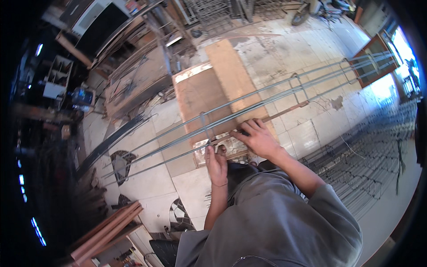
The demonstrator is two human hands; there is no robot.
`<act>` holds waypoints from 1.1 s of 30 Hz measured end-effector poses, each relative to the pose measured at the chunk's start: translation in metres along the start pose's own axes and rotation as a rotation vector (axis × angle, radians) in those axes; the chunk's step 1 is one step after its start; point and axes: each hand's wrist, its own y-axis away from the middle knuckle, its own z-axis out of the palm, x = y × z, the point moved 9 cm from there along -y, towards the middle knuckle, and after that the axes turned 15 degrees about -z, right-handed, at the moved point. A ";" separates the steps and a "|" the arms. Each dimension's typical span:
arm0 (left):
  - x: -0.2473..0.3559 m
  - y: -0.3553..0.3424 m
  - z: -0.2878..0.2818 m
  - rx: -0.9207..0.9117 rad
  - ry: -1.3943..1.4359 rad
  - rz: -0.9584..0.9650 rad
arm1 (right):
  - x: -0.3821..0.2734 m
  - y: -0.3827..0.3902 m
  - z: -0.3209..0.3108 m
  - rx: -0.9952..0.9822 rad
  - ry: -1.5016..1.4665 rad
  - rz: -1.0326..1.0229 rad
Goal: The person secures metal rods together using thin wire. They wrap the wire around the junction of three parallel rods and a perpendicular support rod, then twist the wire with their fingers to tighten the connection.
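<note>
Long steel rods [240,109] run from lower left to upper right, joined by square wire stirrups [295,85] into a narrow cage. A rusty brown bar [284,112] slants along the cage's near side. My right hand [258,139] is closed round this bar, palm down. Its left end reaches close to a second stirrup [203,121]. At that stirrup's lower corner, my left hand [216,164] has its fingers pinched on the wire, beside the nearest rod. The fingertips partly hide the contact there.
Under the cage are a brown bench top [202,95] and a pale wooden board [233,73]. More stirrup cages [356,178] lie at right. Dark bars [106,142] and reddish timber [106,233] are at left. A cluttered workbench [138,84] and a motorcycle [327,11] stand farther off.
</note>
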 end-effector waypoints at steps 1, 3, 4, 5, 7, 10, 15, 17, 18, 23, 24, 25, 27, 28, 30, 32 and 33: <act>0.000 0.001 0.005 0.009 0.001 0.003 | 0.000 -0.001 -0.003 0.012 -0.004 -0.005; -0.001 0.004 0.008 0.000 0.000 0.002 | -0.001 0.000 -0.003 0.015 -0.020 -0.004; -0.002 0.004 0.003 0.007 0.010 0.001 | -0.002 0.000 -0.004 0.014 -0.025 0.001; -0.001 0.002 -0.002 0.013 0.019 -0.002 | -0.001 -0.002 -0.001 -0.026 -0.060 0.015; -0.005 0.001 -0.008 0.057 0.054 -0.019 | -0.002 -0.002 -0.002 -0.033 -0.048 0.010; -0.004 0.004 -0.004 0.043 0.050 -0.004 | -0.003 -0.003 -0.004 -0.012 -0.040 0.005; -0.007 0.002 -0.007 0.082 0.071 0.013 | -0.002 -0.003 -0.003 -0.018 -0.036 0.020; -0.006 0.003 -0.003 0.071 0.083 0.010 | -0.001 -0.003 -0.003 -0.018 -0.042 0.017; -0.004 0.003 -0.001 0.061 0.076 0.006 | -0.002 -0.003 -0.003 -0.016 -0.039 0.010; 0.002 0.007 0.005 0.053 0.050 0.003 | -0.003 -0.005 -0.007 0.010 -0.048 0.006; 0.002 0.008 -0.001 0.073 0.038 0.003 | -0.005 -0.004 -0.008 0.019 -0.053 0.008; 0.002 0.008 -0.009 0.094 0.025 0.004 | -0.006 -0.004 -0.009 0.027 -0.058 0.010; 0.004 0.014 -0.017 0.126 -0.020 -0.004 | -0.008 -0.005 -0.013 0.055 -0.068 0.010; 0.008 0.019 -0.020 0.137 -0.053 -0.013 | -0.009 -0.007 -0.018 0.074 -0.074 0.009; 0.016 0.029 -0.024 0.162 -0.082 -0.017 | -0.010 -0.015 -0.037 0.133 -0.101 0.046; 0.022 0.038 -0.027 0.187 -0.074 -0.017 | -0.012 -0.036 -0.065 0.209 -0.140 0.131; 0.024 0.044 -0.031 0.210 -0.069 -0.021 | -0.011 -0.047 -0.081 0.296 -0.163 0.181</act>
